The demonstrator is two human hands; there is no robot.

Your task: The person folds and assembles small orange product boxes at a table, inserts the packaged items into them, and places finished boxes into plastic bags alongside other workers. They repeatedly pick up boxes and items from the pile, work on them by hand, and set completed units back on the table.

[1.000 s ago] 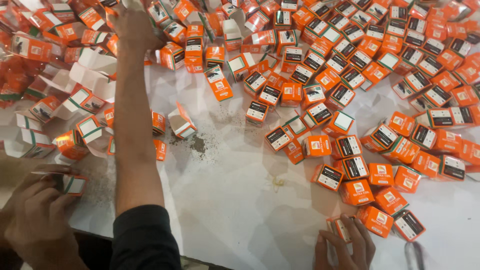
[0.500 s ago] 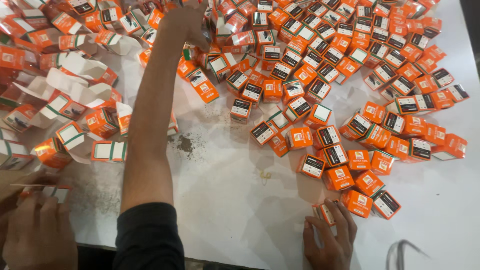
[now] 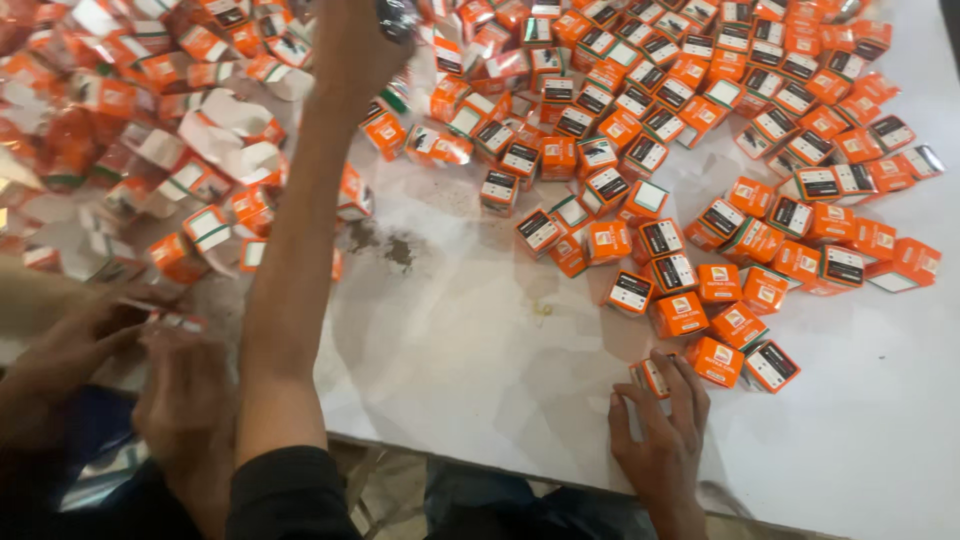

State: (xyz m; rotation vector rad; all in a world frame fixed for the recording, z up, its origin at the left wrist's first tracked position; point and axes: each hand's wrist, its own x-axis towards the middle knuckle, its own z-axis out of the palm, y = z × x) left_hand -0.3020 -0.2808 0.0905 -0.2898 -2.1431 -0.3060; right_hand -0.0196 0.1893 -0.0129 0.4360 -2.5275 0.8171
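Several small orange cartons (image 3: 680, 315) lie scattered over a white table (image 3: 480, 340). My left hand (image 3: 350, 50) is stretched far out into the pile at the top edge, next to a dark shiny thing (image 3: 398, 15). Its fingers are cut off by the frame, so its grip is hidden. My right hand (image 3: 660, 435) lies flat near the table's front edge. Its fingers are spread, and the fingertips rest on one small orange carton (image 3: 650, 377).
Unfolded white and orange carton blanks (image 3: 215, 135) are heaped at the far left. Another person's two hands (image 3: 130, 350) work on a carton at the lower left. A dark smudge (image 3: 385, 245) marks the table's middle. The front edge (image 3: 440, 455) runs below.
My left arm has reached farther up into the pile. My right hand has stayed on the same small carton. The other person's hands keep working at the lower left.
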